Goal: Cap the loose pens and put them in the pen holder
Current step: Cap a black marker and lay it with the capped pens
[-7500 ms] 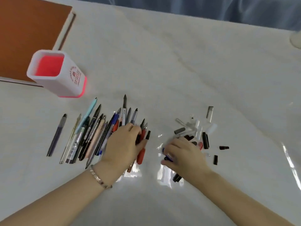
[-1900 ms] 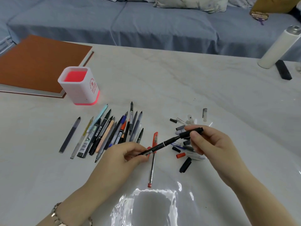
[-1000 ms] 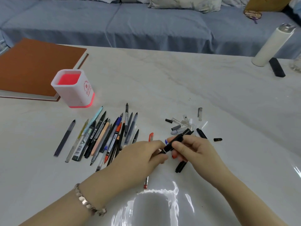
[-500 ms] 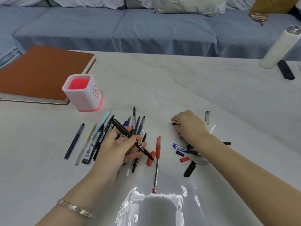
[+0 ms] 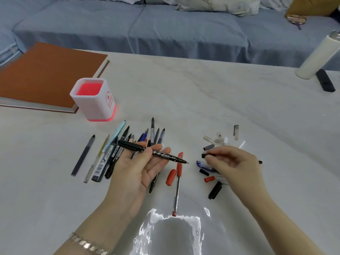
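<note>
My left hand (image 5: 141, 166) lies palm up and holds a black double-ended marker (image 5: 161, 154), capped at its left end, bare tip pointing right. My right hand (image 5: 233, 162) pinches a small black cap (image 5: 207, 155) a short way right of that tip. Several uncapped pens (image 5: 117, 150) lie in a row under and left of my left hand. A red pen (image 5: 177, 183) and a red cap (image 5: 171, 176) lie between my hands. Loose caps (image 5: 215, 144) are scattered around my right hand. The white and pink pen holder (image 5: 93, 100) stands upright at the back left, with no pen showing inside.
An orange-covered book (image 5: 46, 74) lies behind the holder at the left. A white bottle (image 5: 318, 56) and a dark flat object (image 5: 324, 82) sit at the far right. A blue sofa (image 5: 165, 26) runs along the table's far edge.
My right hand left the cap pile holding a small black cap and moved toward the marker's tip. My left hand turned the marker more level and raised it.
</note>
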Action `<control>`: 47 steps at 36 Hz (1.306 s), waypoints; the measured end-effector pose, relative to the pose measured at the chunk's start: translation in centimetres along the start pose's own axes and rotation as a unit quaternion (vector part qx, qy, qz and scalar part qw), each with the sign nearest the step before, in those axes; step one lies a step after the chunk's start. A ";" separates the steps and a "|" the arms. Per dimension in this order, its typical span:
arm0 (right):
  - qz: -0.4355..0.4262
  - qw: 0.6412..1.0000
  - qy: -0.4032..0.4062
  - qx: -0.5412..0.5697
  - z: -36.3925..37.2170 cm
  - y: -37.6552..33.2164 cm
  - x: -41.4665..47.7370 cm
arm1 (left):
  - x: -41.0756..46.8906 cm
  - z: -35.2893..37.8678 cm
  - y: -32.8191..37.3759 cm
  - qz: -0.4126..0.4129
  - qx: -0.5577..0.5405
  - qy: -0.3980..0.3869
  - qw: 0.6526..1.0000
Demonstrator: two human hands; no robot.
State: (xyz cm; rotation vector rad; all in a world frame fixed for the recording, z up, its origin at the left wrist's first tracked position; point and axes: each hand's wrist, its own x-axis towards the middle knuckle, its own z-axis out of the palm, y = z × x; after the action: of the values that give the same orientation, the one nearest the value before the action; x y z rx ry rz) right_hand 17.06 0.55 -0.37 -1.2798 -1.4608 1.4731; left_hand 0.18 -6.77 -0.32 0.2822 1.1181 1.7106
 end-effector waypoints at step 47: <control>-0.089 0.946 -0.076 -0.303 -0.6 4.7 -3.0 | -0.9 -0.4 -3.6 0.043 0.475 -0.080 0.875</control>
State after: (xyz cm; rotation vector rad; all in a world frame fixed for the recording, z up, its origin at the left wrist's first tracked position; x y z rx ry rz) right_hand 19.20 -2.73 -4.33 -1.3460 -2.1806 1.0516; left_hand 2.53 -7.58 -3.07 1.0722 1.7672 1.0489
